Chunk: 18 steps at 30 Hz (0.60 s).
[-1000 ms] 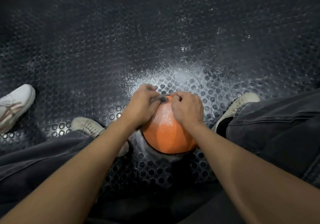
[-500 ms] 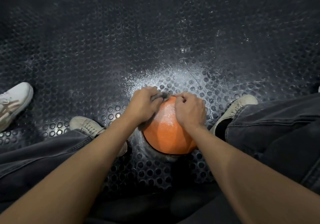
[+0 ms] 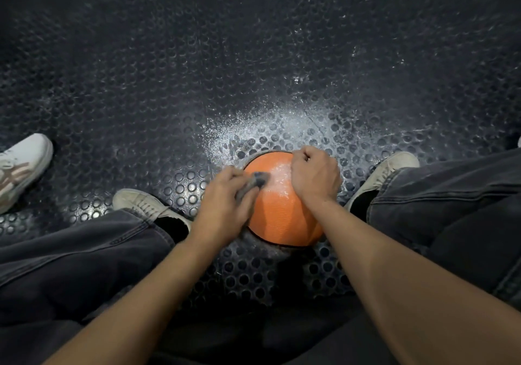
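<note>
An orange ball (image 3: 282,212) with a pebbled surface sits on the dark studded floor between my feet. Its top shines wet or powdery white. My left hand (image 3: 225,209) grips a small grey cloth (image 3: 253,182) and presses it against the ball's upper left side. My right hand (image 3: 314,177) lies over the ball's upper right with its fingers curled; what it holds, if anything, is hidden.
A black rubber floor (image 3: 169,82) with round studs carries a patch of white speckles (image 3: 267,127) beyond the ball. My two pale shoes (image 3: 141,203) (image 3: 386,170) flank the ball. Another person's white shoe (image 3: 22,167) stands at the far left.
My left hand has slid the cloth from the ball's top down and to the left side. The right hand stays on the ball's upper right.
</note>
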### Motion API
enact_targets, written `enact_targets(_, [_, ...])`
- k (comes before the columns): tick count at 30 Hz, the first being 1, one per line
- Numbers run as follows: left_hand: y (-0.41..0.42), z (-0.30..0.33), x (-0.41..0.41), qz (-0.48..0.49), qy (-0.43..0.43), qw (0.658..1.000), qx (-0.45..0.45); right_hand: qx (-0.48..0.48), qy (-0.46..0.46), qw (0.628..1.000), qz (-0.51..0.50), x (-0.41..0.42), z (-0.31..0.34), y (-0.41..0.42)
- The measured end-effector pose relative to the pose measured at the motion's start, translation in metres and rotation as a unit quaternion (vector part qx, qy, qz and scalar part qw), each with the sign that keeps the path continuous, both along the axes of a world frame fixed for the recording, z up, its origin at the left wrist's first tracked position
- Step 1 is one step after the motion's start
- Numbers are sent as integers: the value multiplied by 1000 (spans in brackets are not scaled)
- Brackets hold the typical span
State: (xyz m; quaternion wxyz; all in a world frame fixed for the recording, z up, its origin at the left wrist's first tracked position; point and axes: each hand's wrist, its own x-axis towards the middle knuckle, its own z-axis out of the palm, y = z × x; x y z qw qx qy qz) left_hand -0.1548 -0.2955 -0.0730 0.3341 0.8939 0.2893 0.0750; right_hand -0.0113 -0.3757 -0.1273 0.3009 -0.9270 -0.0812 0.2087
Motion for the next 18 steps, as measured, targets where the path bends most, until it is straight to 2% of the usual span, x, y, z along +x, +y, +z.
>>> enact_targets(3, [-3, -6, -3, -22, -11, 1000, -4, 25, -1, 999, 33, -2, 1, -3])
enact_targets(7, [18, -9, 42, 55, 41, 998, -3, 24, -6, 1000, 12, -8, 1, 1])
enact_targets(10, [-1, -9, 10, -15, -16, 1000, 13, 17, -5, 999, -26, -7, -3, 1])
enact_targets(13, [-19, -7, -20, -93, -45, 995, 1, 35, 3, 999, -5, -5, -5, -3])
enact_targets(18, [22, -11, 41, 33, 29, 999, 5, 23, -4, 1000, 1, -11, -2, 2])
